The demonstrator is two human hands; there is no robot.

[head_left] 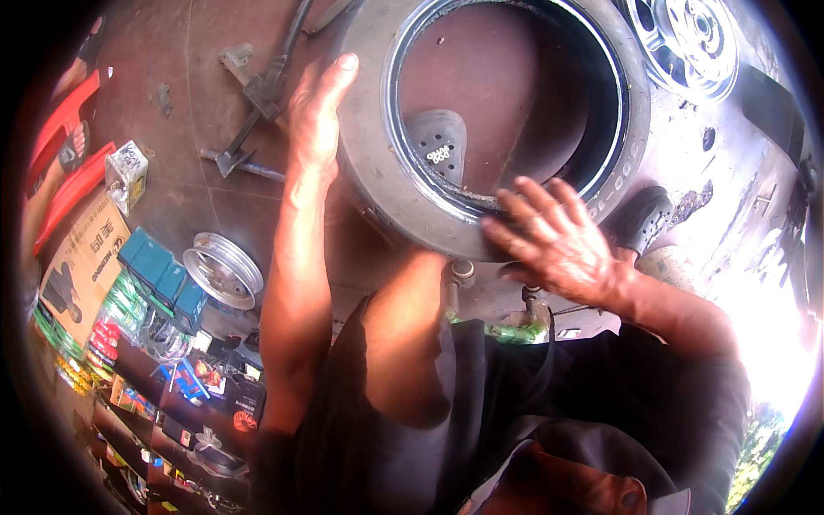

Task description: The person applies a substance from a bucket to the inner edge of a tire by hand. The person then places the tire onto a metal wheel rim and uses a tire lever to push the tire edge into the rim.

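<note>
A worn black tire [365,112] with no wheel in it is held up in front of my knees. Through its opening show the red-brown floor and my grey clog [439,142]. My left hand [316,120] lies along the tire's left side, thumb stretched upward and palm toward the tread; its other fingers are partly hidden. My right hand [554,236] has its fingers spread over the tire's near right sidewall, close to the inner bead, and is slightly blurred. Neither hand wraps round the tire.
A spoked alloy wheel [691,43] lies at the far right. To the left are a metal stand with bars [257,94], a bare silver rim [223,270], a teal case [159,266] and a cardboard box [81,266]. Shelves of small parts [184,429] stand at the lower left. Another person's foot [73,146] is near a red chair [64,120].
</note>
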